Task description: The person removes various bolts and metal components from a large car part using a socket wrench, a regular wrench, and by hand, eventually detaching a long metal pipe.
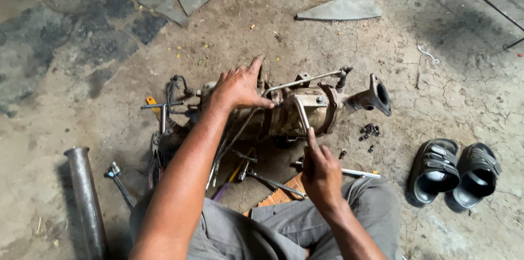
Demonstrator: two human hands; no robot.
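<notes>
My left hand (238, 88) presses flat, fingers spread, on the rusty, tan metal exhaust assembly (297, 110) lying on the cracked dirt floor (327, 47), long axis running left to right. My right hand (321, 172), nearer me, grips a thin silver wrench (302, 115) reaching up onto it.

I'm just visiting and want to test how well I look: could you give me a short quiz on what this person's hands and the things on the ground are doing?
1. True or false: the left hand rests on top of the rusty metal exhaust part.
2. What does the right hand grip?
A. a bent metal wrench
B. a hammer
C. a sandal
3. What footwear lies on the cracked ground to the person's right?

Key
1. True; the palm lies flat on it.
2. A; the wrench reaches up to the part.
3. A pair of dark sandals, side by side.
</notes>
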